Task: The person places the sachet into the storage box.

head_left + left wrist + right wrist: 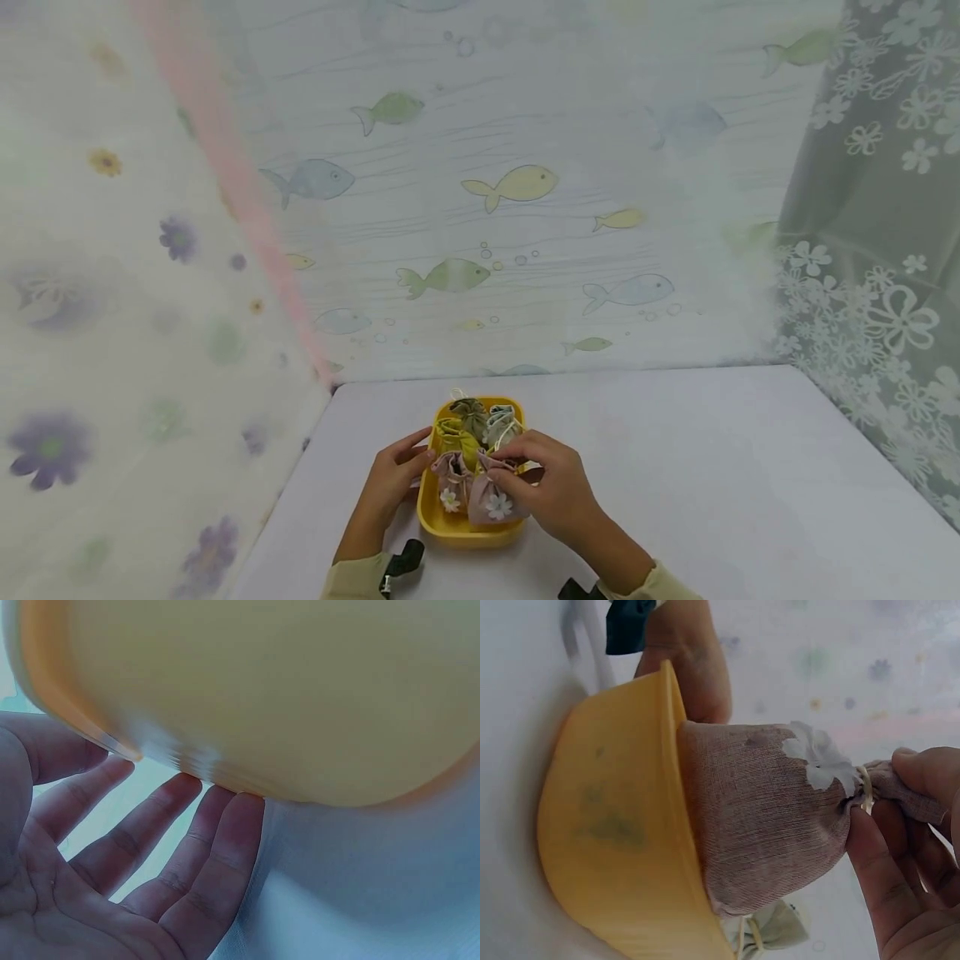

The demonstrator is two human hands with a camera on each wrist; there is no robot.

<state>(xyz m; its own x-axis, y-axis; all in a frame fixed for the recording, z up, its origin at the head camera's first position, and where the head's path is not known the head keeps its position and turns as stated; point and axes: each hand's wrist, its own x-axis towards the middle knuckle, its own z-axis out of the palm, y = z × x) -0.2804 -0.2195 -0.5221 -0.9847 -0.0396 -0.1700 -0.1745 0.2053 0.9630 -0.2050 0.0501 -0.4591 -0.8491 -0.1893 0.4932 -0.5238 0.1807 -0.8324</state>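
Note:
My right hand (551,487) pinches the gathered neck of a dusty-pink drawstring pouch (765,817) with a white cloth flower (817,756). The pouch stands at the near right end of a yellow plastic basket (468,540), its lower part behind the rim in the right wrist view. At the basket's left side, my left hand (392,482) rests its fairly straight fingertips on the outer wall (247,750), the thumb by the rim. Also in the basket are another pink pouch (452,479), a yellow-green pouch (453,433), an olive pouch (470,415) and a pale grey-green pouch (501,423).
The basket stands on a white-covered table (675,467). Behind it hangs a curtain with fish (525,183). Flower-patterned sheets hang at the left (112,333) and right (892,250). Black wrist-camera parts (405,558) sit by the sleeves.

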